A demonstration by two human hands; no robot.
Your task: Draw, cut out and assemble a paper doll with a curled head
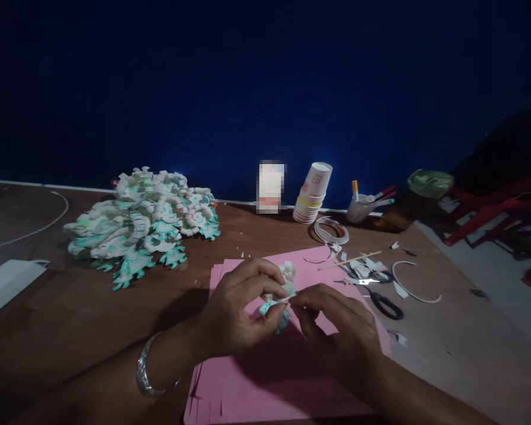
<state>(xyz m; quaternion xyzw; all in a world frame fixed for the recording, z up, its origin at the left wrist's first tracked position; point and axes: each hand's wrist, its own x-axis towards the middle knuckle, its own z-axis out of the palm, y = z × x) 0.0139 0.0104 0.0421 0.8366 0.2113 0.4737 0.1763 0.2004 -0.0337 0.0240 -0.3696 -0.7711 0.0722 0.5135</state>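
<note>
Over a stack of pink paper sheets (pixel 265 386), my left hand (pixel 241 304) grips a small white paper figure (pixel 287 271) with teal edging between thumb and fingers. My right hand (pixel 343 324) pinches a narrow pale edge of the same figure, fingertips almost meeting those of the left. Fingers hide much of the figure. Left of the hands lies a heap of similar white and teal paper figures (pixel 146 227). Scissors (pixel 387 305) with black handles rest beyond my right hand, beside white paper scraps (pixel 365 267).
Behind the sheets stand stacked paper cups (pixel 312 195), a tape roll (pixel 331 230) and a cup of pens (pixel 358 210). A thin stick (pixel 351 260) crosses near the scraps. A curved white strip (pixel 418 299) lies right; a white power strip (pixel 9 289) sits left.
</note>
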